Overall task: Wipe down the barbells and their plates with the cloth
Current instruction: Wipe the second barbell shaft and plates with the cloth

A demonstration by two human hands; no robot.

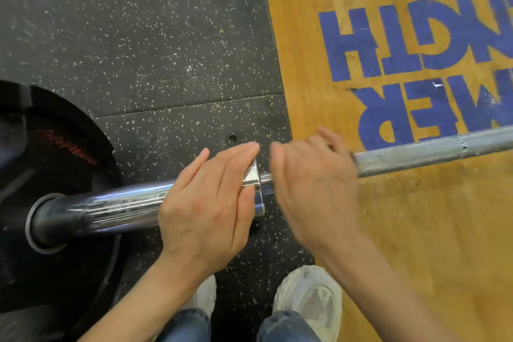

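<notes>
Crosswise below both hands runs the bar (416,154), plate (55,175) at its left end: the left hand (206,203) lies flat-fingered on the sleeve by the collar (256,191), nearer the plate, the blurred right hand (311,189) curls over the shaft, no cloth visible.

Barbell sleeve (111,207): polished chrome. Barbell shaft (433,151): dull silver, cross-hatched knurling. Weight plate (55,153): black, faint red lettering. Rubber flooring (152,36): black, speckled white. Wooden platform (416,230): amber-yellow, blue block lettering. Shoes (311,294): off-white. Jeans (288,327): blue.
</notes>
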